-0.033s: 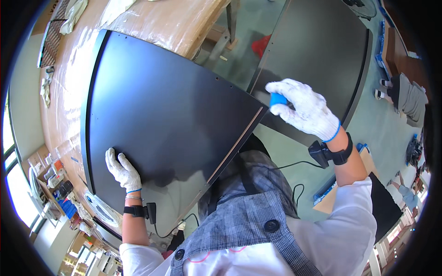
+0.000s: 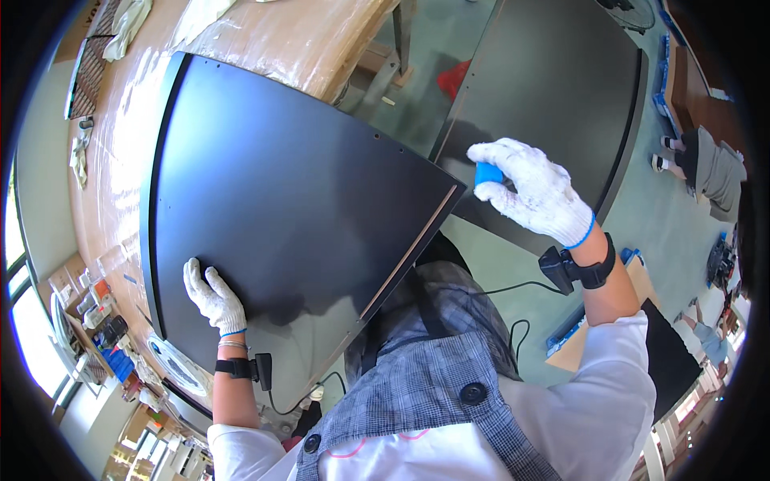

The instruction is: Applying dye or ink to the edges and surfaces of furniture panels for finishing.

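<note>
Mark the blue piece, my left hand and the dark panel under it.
Blue piece (image 2: 488,173): head view, its exposed side.
Left hand (image 2: 215,300): head view, back of the hand.
Dark panel (image 2: 289,180): head view, middle of its face.

The right fingers (image 2: 507,150) partly hide a blue object (image 2: 488,174); the view's top edge crops the table (image 2: 321,36).

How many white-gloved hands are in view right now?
2: left hand on the left dark panel; right hand holding a blue block near that panel's right corner.
</note>
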The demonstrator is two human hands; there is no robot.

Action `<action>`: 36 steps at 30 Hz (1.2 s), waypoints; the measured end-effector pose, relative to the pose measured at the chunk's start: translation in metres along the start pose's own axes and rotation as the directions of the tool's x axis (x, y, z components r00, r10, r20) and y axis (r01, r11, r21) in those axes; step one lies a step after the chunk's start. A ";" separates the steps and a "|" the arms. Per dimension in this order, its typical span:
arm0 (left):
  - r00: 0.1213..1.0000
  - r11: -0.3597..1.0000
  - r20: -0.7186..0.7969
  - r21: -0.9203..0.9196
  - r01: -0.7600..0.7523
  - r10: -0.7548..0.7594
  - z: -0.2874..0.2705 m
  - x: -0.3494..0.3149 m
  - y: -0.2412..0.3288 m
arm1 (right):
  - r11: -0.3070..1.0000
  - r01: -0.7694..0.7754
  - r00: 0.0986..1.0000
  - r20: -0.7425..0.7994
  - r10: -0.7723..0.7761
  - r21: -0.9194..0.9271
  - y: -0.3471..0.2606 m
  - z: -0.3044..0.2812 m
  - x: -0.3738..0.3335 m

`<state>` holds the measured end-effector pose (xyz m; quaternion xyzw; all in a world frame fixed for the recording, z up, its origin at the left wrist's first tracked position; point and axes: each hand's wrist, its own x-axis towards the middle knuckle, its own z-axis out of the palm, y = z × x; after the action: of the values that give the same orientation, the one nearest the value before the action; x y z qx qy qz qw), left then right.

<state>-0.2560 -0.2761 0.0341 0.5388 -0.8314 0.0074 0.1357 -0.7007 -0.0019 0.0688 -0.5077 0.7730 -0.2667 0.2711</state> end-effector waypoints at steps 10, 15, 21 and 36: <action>1.000 1.000 0.008 -0.004 -0.016 0.016 0.005 0.001 -0.002 | 1.000 0.007 0.993 -0.118 -0.006 0.011 -0.012 0.010 0.004; 1.000 1.000 0.013 -0.020 -0.004 0.004 0.004 0.003 0.000 | 0.985 0.013 0.989 -0.147 0.013 0.171 0.001 0.010 -0.015; 0.999 0.999 0.001 -0.025 -0.038 0.038 0.006 0.004 0.001 | 0.989 0.110 0.966 -0.246 -0.083 0.099 -0.012 0.030 0.010; 0.998 0.998 -0.019 -0.011 -0.068 0.067 0.009 0.004 -0.001 | 0.997 -0.006 0.963 -0.267 0.028 0.080 -0.023 0.036 0.024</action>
<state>-0.2591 -0.2816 0.0265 0.5095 -0.8478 0.0123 0.1464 -0.6687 -0.0369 0.0556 -0.4492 0.7959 -0.3607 0.1860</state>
